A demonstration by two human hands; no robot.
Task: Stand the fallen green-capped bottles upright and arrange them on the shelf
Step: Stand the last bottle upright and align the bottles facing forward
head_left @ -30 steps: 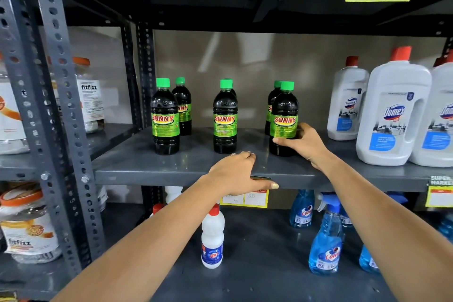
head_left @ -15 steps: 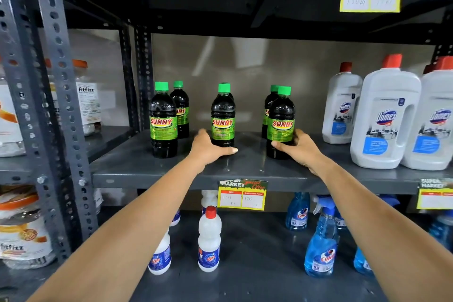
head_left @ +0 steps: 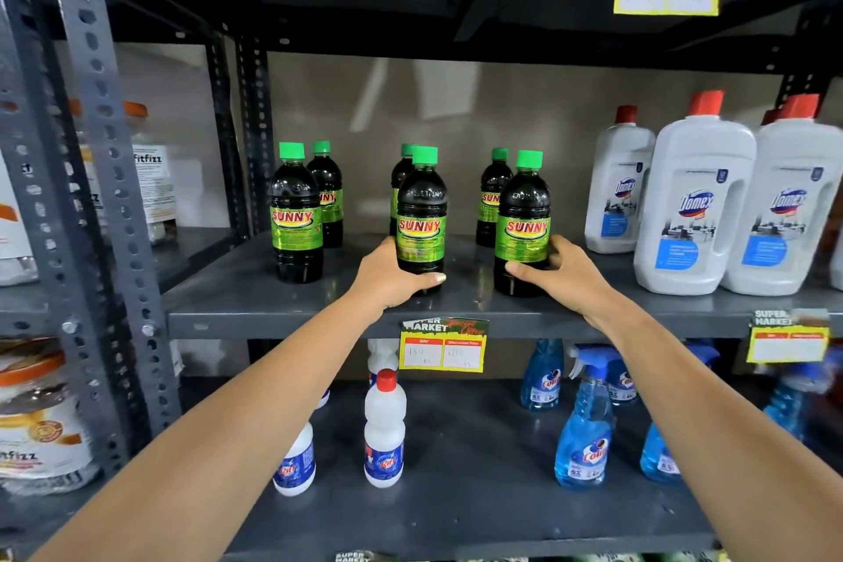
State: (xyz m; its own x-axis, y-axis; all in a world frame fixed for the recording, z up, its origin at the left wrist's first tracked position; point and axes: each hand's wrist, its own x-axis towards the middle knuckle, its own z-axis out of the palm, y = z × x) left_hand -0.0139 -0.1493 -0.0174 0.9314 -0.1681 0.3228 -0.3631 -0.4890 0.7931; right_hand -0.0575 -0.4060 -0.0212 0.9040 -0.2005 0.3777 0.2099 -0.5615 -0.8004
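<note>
All 6 bottles stand upright on the shelf. The left hand grips the middle bottle, the right hand the right bottle, fingers wrapped low. A hasty push could topple those behind.

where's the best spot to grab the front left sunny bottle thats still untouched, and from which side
Grip the front left bottle around its straight labelled body, coming from the front. It stands upright near the shelf edge, with another bottle close behind and the rack post on its left, so the front is open. The narrow green cap gives less hold.
</note>
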